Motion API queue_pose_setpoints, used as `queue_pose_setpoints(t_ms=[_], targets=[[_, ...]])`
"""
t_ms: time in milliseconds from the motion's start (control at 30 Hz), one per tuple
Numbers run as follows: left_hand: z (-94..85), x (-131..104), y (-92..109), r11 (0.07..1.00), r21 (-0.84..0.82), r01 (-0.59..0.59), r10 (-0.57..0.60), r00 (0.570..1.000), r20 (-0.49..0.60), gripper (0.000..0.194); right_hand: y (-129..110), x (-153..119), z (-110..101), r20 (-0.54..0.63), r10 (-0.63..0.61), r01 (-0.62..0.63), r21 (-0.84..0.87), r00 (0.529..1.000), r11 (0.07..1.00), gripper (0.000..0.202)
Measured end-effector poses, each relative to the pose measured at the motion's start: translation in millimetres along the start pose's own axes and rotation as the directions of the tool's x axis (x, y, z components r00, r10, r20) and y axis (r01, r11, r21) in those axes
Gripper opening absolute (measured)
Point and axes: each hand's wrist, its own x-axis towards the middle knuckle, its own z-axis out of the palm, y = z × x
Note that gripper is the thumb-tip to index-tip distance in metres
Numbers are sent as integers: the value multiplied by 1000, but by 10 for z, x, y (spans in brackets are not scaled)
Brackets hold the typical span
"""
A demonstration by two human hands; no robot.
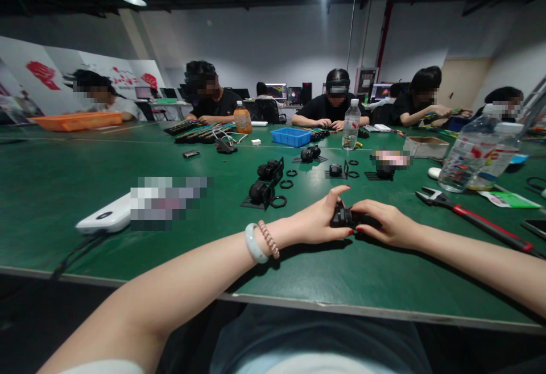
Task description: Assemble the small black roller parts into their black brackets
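My left hand (321, 218), with a pale bangle and a beaded bracelet on its wrist, grips a black plastic fitting (341, 216) just above the green table. One of its fingers sticks up while others close around the part. From the other side, my right hand (387, 223) pinches the fitting's right end, and its fingers partly hide that end. Beyond my hands lie similar black fittings on brackets (261, 191), with several black ring nuts (279, 201) beside them. Another bracketed fitting (335, 170) lies farther back.
Red-handled pliers (469, 215) and water bottles (463, 155) are on the right. A white power bank (104, 215) with a cable lies left. Farther back are a blue bin (291, 136), an orange drink bottle (242, 118) and an orange tray (77, 121). Several people sit across the table.
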Motion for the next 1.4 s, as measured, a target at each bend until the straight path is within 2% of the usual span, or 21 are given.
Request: queue_pose_setpoints(t_ms=[267,467,667,767,1167,1400], targets=[[-12,-3,17,1000,8,9,-9,1000,2,78,9,-9,-1,-20,-20,20,-8,1000,1000,30],[-9,3,7,1000,0,-6,6,1000,-11,76,-4,17,17,-87,-16,19,32,996,999,32],[6,6,-12,1000,-10,-11,11,999,-40,76,-64,186,77,-104,108,-87,184,989,979,25],[1,5,2,1000,-12,-10,9,999,-45,76,-79,236,99,-135,145,-116,202,980,973,22],[-31,-6,27,1000,5,-17,17,1000,-16,74,-110,205,100,-224,29,-7,98,974,995,21],[-41,-3,36,1000,-13,-7,6,1000,-9,74,-98,205,109,-232,55,-25,131,971,991,22]])
